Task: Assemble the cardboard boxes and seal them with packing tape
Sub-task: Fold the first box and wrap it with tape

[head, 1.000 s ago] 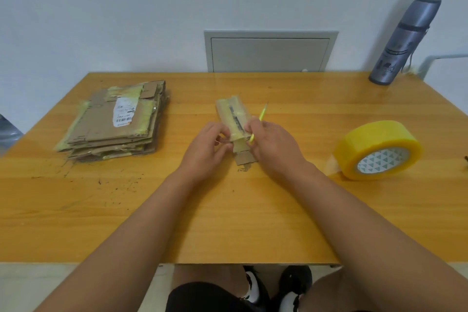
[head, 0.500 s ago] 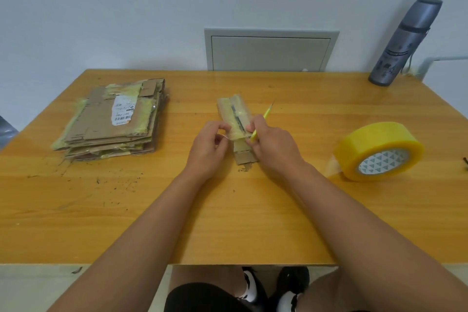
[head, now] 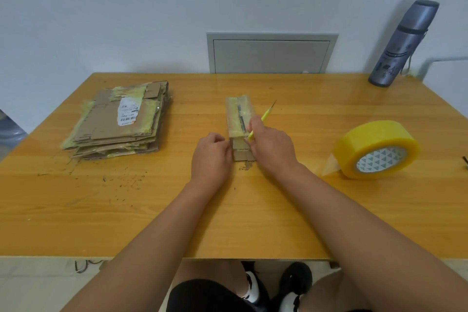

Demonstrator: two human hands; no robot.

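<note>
Both hands barely shifted | left hand point(head: 211, 153) pinches small box point(head: 240, 121) at table centre; right hand point(head: 272, 145) grips yellow knife point(head: 263, 119) | step: trimming tape | next: steady cut; tape roll point(head: 374, 149) at 3 o'clock

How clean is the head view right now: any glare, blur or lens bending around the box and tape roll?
Head view: sharp and evenly lit, no motion blur on either hand. Soft glare streaks the table near the back. Wide-angle bending tilts the bottle and curves the table edges. The box and tape roll stay readable, with faint shadows.
</note>
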